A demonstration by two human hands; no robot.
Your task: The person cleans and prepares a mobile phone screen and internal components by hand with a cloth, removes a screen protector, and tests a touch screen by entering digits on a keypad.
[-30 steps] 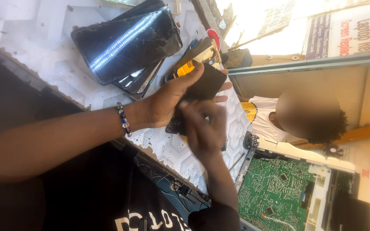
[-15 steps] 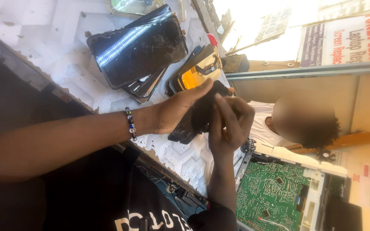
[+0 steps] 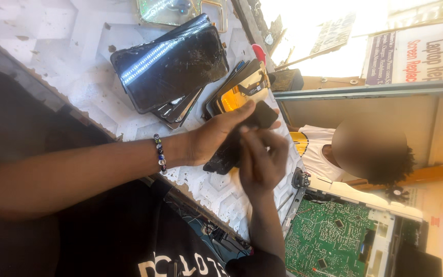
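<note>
My left hand (image 3: 214, 137), with a beaded bracelet (image 3: 160, 153) on its wrist, is shut on a black phone (image 3: 223, 158) and holds it just above the white patterned tabletop (image 3: 62, 51). The phone's upper end (image 3: 264, 114) sticks out past my fingers. My right hand (image 3: 262, 161) comes up from below. Its fingertips press on the phone's face and nothing else is in that hand.
A stack of black cracked phone screens (image 3: 175, 66) lies on the table beyond my hands. Beside it is an opened phone with a yellow inside (image 3: 242, 90). A green circuit board (image 3: 329, 241) sits at lower right. Another person in a white shirt (image 3: 311, 149) is behind the table.
My right hand has shifted over the phone, first outward and then back with its fingers laid on it. My left hand keeps its hold. The view has drifted, so the screen stack sits lower.
</note>
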